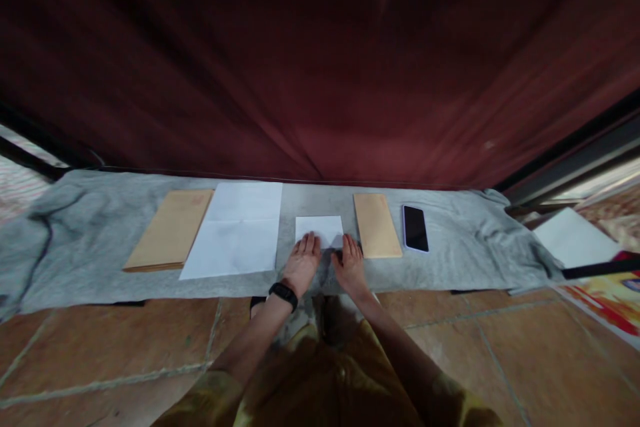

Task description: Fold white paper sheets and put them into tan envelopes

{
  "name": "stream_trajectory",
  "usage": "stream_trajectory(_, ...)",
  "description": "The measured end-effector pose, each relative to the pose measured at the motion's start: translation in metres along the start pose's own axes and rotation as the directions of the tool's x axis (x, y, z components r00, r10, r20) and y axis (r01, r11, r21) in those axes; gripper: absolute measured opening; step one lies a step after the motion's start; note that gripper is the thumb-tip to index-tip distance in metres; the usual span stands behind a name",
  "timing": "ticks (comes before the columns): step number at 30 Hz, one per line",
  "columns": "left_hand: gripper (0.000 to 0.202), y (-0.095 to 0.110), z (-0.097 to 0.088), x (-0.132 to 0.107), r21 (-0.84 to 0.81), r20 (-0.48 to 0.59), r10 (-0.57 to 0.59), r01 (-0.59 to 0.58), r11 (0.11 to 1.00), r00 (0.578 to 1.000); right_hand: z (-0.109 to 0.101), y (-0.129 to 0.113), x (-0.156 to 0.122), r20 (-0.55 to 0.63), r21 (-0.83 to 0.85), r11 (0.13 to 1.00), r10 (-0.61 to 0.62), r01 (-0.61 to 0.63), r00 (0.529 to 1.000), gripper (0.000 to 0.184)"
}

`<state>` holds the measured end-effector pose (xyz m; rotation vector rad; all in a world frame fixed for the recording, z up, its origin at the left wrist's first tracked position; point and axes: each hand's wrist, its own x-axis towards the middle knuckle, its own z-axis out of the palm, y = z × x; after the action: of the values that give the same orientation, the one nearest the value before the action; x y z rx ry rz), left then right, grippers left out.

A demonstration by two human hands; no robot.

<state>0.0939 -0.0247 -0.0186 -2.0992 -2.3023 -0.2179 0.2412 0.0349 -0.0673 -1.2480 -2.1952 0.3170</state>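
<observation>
A small folded sheet of white paper [323,227] lies flat on the grey cloth in front of me. My left hand [303,261], with a dark watch at the wrist, rests on its near left part, fingers stretched out and pointing away from me. My right hand [351,270] lies at the paper's near right corner with its fingers extended, the thumb turned inward. Neither hand wraps round anything. To the left is a larger white sheet [240,227] with a crease across it, beside a stack of brown envelopes [170,227]. Right of my hands lies a single brown envelope [377,223].
A smartphone [415,228] with a pale purple edge lies on the grey cloth [465,240] at the right. Dark red fabric [320,80] hangs behind the cloth-covered surface. White and colourful printed items [575,237] stand at the far right, above tiled floor [525,353].
</observation>
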Motion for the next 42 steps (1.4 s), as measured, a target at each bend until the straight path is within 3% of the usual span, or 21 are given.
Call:
stream_trajectory(4, 0.045, 0.001, 0.003, 0.008, 0.005, 0.022, -0.011, 0.011, 1.000, 1.000, 0.003, -0.004, 0.011, 0.059, 0.138, 0.977, 0.158, -0.165, 0.986, 0.055)
stream_trajectory(8, 0.046, 0.008, -0.003, 0.013, 0.022, -0.025, -0.027, 0.028, 0.999, 0.999, -0.002, -0.003, 0.031, 0.183, 0.506, 0.777, 0.327, -0.374, 0.927, 0.054)
stream_trajectory(12, 0.041, 0.017, -0.018, 0.021, -0.061, -0.013, -0.114, 0.113, 0.992, 0.993, -0.019, -0.012, 0.043, 0.207, 0.670, 0.643, 0.318, -0.371, 0.925, 0.055)
stream_trajectory(14, 0.040, 0.019, -0.029, 0.026, -0.077, -0.007, -0.142, 0.141, 0.987, 0.990, -0.032, -0.021, 0.048, 0.225, 0.751, 0.540, 0.331, -0.379, 0.917, 0.059)
stream_trajectory(17, 0.033, 0.018, -0.047, 0.032, -0.269, -0.049, -0.299, 0.276, 0.923, 0.953, -0.052, -0.034, 0.055, 0.276, 0.878, 0.261, 0.408, -0.401, 0.870, 0.063)
stream_trajectory(18, 0.031, 0.018, -0.053, 0.032, -0.430, -0.046, -0.395, 0.339, 0.837, 0.917, -0.058, -0.037, 0.056, 0.290, 0.890, 0.199, 0.448, -0.410, 0.846, 0.064)
stream_trajectory(19, 0.031, 0.017, -0.058, 0.033, -0.622, -0.016, -0.491, 0.376, 0.687, 0.871, -0.063, -0.039, 0.056, 0.309, 0.889, 0.157, 0.486, -0.430, 0.817, 0.063)
stream_trajectory(21, 0.032, 0.019, -0.065, 0.031, -0.921, 0.123, -0.602, 0.316, 0.227, 0.789, -0.068, -0.041, 0.053, 0.388, 0.863, 0.079, 0.529, -0.499, 0.755, 0.061)
stream_trajectory(23, 0.028, 0.023, -0.065, 0.028, -0.957, 0.278, -0.596, 0.163, -0.240, 0.753, -0.069, -0.041, 0.046, 0.512, 0.818, -0.012, 0.469, -0.574, 0.720, 0.056)
stream_trajectory(25, 0.020, 0.028, -0.061, 0.024, -0.848, 0.394, -0.559, 0.054, -0.527, 0.730, -0.066, -0.042, 0.039, 0.592, 0.786, -0.064, 0.366, -0.615, 0.718, 0.052)
stream_trajectory(27, 0.014, 0.032, -0.056, 0.020, -0.757, 0.464, -0.528, 0.009, -0.653, 0.711, -0.061, -0.043, 0.034, 0.596, 0.783, -0.056, 0.354, -0.620, 0.721, 0.051)
stream_trajectory(29, 0.011, 0.034, -0.051, 0.016, -0.710, 0.508, -0.509, 0.004, -0.704, 0.695, -0.054, -0.043, 0.033, 0.563, 0.789, -0.010, 0.412, -0.615, 0.716, 0.053)
stream_trajectory(32, 0.008, 0.033, -0.046, 0.010, -0.698, 0.557, -0.492, 0.056, -0.713, 0.669, -0.045, -0.040, 0.033, 0.530, 0.771, 0.121, 0.423, -0.625, 0.735, 0.047)
stream_trajectory(37, 0.009, 0.028, -0.041, -0.014, -0.672, 0.655, -0.407, 0.245, -0.699, 0.637, -0.038, -0.023, 0.027, 0.492, 0.740, 0.288, 0.385, -0.608, 0.781, 0.035)
stream_trajectory(40, 0.013, 0.028, -0.034, -0.037, -0.695, 0.664, -0.322, 0.400, -0.597, 0.674, -0.038, -0.012, 0.020, 0.472, 0.671, 0.449, 0.353, -0.589, 0.807, 0.034)
stream_trajectory(42, 0.019, 0.029, -0.028, -0.051, -0.810, 0.573, -0.384, 0.426, -0.403, 0.724, -0.038, -0.007, 0.017, 0.484, 0.620, 0.508, 0.352, -0.598, 0.801, 0.033)
